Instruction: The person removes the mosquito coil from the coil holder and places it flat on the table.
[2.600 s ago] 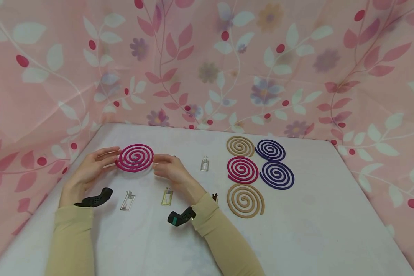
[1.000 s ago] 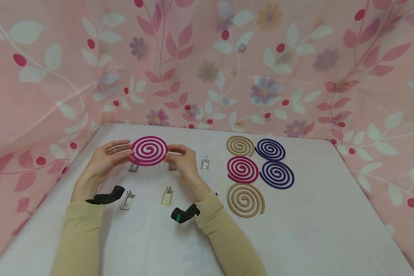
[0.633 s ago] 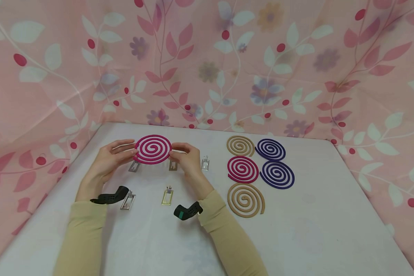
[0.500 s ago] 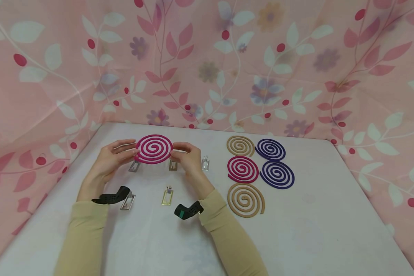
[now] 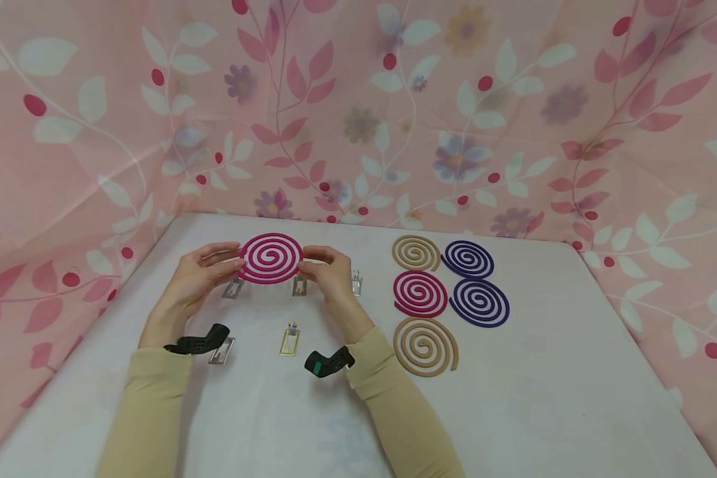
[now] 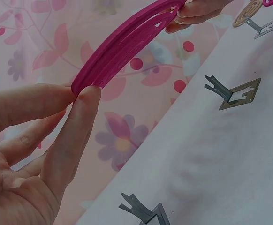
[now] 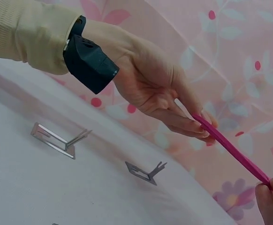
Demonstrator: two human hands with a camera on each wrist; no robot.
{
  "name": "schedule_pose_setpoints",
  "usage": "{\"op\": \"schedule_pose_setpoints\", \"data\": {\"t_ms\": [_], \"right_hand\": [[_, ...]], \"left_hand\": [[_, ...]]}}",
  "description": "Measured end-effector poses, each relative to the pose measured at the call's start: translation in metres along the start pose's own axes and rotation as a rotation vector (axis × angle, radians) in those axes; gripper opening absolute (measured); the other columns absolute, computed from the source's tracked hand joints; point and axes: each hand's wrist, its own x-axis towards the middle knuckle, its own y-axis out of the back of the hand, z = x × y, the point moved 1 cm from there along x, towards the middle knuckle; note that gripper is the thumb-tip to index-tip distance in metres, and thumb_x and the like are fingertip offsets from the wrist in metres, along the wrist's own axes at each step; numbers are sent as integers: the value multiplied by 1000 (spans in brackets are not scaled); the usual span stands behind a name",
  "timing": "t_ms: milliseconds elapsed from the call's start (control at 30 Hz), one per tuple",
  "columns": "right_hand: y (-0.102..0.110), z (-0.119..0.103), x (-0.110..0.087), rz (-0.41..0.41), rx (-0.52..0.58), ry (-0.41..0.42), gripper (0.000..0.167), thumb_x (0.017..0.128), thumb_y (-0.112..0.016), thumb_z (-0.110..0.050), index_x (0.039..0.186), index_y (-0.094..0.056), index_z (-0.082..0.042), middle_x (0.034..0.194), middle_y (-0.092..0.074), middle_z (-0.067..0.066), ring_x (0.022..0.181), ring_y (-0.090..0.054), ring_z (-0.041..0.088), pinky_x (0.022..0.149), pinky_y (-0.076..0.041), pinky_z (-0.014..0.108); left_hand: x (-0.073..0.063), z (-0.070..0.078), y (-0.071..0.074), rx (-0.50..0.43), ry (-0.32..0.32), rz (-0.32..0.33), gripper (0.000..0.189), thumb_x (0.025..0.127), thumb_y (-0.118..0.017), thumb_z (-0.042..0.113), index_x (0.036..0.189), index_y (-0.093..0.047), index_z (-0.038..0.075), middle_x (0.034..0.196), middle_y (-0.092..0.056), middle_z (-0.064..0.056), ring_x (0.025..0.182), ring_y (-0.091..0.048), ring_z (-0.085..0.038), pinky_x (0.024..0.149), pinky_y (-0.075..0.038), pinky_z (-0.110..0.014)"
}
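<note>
A pink mosquito coil (image 5: 270, 281) is held up over the left half of the table, between both hands. My left hand (image 5: 194, 282) pinches its left edge between thumb and fingers; the left wrist view shows the coil (image 6: 122, 44) edge-on and tilted. On the opposite edge, my right hand (image 5: 332, 275) pinches it in the same way. Below the coil stand small metal coil stands with upright prongs: a grey one (image 5: 233, 289), a bronze one (image 5: 300, 287) and a silver one (image 5: 357, 285) partly behind the right hand.
Nearer the front are another silver stand (image 5: 221, 352), partly covered by the left wrist camera, and a gold-coloured stand (image 5: 289, 342). Several coils lie flat on the right: tan (image 5: 424, 345), pink (image 5: 420, 293) and dark blue (image 5: 479, 303). A floral curtain (image 5: 358, 119) borders the white table (image 5: 544, 398).
Both hands have lifted the pink coil and carried it to the right, away from over the grey stand. In the last half second it has shifted only slightly further right.
</note>
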Motion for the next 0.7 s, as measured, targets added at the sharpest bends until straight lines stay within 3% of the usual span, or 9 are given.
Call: {"op": "schedule_pose_setpoints", "data": {"t_ms": [367,700], "right_hand": [[5,-6,-1,14,-14,-15,30,86,-74,2,116,-69,0,109,-69,10,86,-72,18,81,-61,31],[9,-15,-4,25,5,-20,28,86,-74,2,114,-71,-2,108,-70,12,87,-73,21,80,-61,33]], "left_hand": [[1,1,-6,-4,-22,-16,67,88,-77,20,142,-45,-3,121,-61,-1,94,-70,-5,83,-57,-19],[-1,6,-15,20,-31,5,68,88,-78,22,142,-46,-2,119,-61,1,93,-70,-4,85,-57,-20]]}}
